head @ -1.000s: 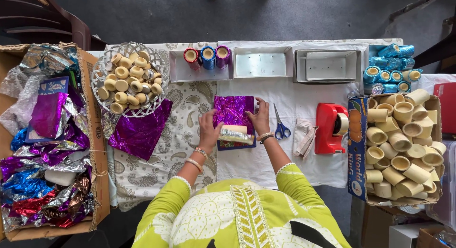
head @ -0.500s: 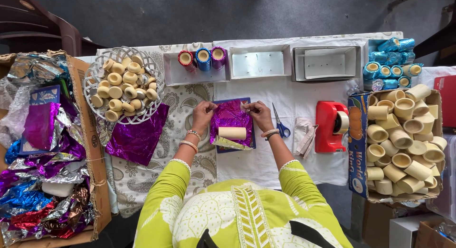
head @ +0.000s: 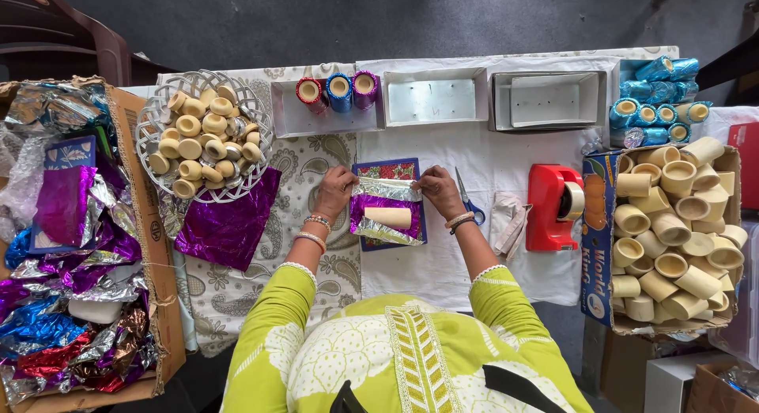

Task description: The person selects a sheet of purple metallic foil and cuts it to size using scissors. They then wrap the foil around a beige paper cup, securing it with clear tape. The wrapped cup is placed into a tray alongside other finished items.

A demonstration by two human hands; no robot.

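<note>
The left hand (head: 336, 192) and the right hand (head: 437, 190) sit close together on the foil sheet (head: 385, 190), with a small tube (head: 387, 217) between them. Just right of the right hand lie scissors (head: 468, 201), so that side is tight. Past them is a bit of bare white surface (head: 506, 164), then a folded cloth (head: 508, 223) and a red tape holder (head: 551, 207). Left of the left hand is open patterned cloth, then a purple foil piece (head: 228, 223) and a round basket (head: 150, 124) of cups. White trays (head: 433, 101) block the far side. Below the foil, the surface is open.
</note>
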